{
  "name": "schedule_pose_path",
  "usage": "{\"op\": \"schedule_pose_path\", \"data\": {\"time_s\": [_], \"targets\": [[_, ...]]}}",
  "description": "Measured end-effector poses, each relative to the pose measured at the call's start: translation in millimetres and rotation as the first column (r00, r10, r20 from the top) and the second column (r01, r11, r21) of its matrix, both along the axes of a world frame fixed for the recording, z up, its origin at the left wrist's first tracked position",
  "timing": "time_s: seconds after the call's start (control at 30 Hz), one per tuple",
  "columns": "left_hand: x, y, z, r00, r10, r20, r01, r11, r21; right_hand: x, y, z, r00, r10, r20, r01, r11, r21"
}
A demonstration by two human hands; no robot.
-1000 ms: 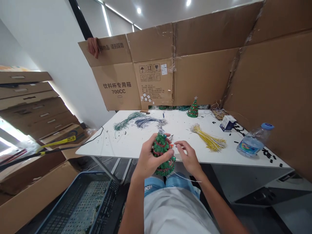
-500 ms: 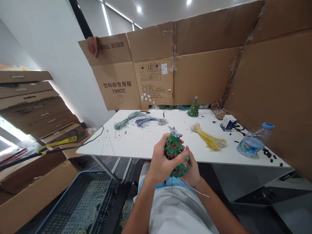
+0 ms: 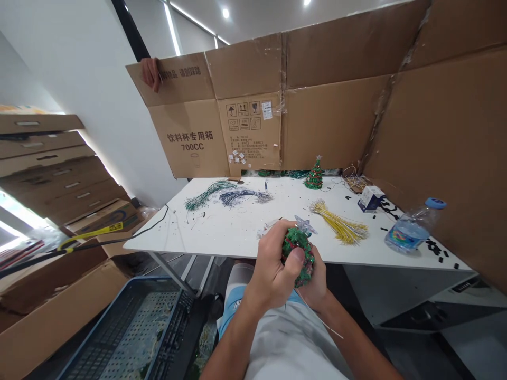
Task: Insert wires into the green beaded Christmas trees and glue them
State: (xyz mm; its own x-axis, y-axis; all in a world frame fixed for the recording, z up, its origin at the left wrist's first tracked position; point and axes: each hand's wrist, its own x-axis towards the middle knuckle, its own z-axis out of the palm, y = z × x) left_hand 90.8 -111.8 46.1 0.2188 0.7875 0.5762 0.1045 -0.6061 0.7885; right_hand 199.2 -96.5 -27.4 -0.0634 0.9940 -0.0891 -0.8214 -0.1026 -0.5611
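Clocked from the small green tree (image 3: 300, 266) in the person's hands, the green wire bundle (image 3: 212, 195) and blue one (image 3: 243, 197) lie around ten. The left hand (image 3: 273, 269) is clamped on that tree, thumb across its front, just off the table's (image 3: 214, 232) near edge. Its star (image 3: 304, 225) is on, so it looks mostly made up. A similar tree (image 3: 313, 177) stands past twelve. The right hand (image 3: 319, 279) cups behind; I can't tell whether its fingers grip. A pale wire (image 3: 336, 332) trails loose towards five, seemingly unfinished. Yellow wires (image 3: 339, 224) lie at two.
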Motion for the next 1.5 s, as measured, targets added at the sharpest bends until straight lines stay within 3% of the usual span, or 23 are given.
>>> {"op": "schedule_pose_path", "data": {"time_s": [0.47,0.8,1.17,1.27,1.37,1.5], "targets": [[24,-7,-2.2,0.987,0.118,0.107,-0.128,0.987,0.093,9,-4,5.6,1.0,-0.002,-0.001,0.002,0.999,0.037],[29,-9,-1.1,0.978,0.197,0.07,-0.202,0.976,0.081,11,-5,3.7,1.0,0.026,-0.004,-0.025,0.999,0.033],[27,-7,1.1,0.985,0.165,0.054,-0.167,0.985,0.035,10,-6,4.9,1.0,-0.01,0.009,0.01,1.0,0.025],[23,-4,2.8,0.987,0.158,0.014,-0.158,0.984,0.077,10,-5,6.0,1.0,-0.01,0.001,0.01,1.0,0.008],[18,0,5.4,0.961,0.271,0.056,-0.275,0.916,0.29,9,-4,9.7,1.0,-0.005,-0.012,0.005,1.0,0.005],[13,2,5.2,0.929,0.346,0.127,-0.353,0.732,0.583,8,-6,13.1,1.0,0.008,-0.025,-0.007,1.0,0.013]]}}
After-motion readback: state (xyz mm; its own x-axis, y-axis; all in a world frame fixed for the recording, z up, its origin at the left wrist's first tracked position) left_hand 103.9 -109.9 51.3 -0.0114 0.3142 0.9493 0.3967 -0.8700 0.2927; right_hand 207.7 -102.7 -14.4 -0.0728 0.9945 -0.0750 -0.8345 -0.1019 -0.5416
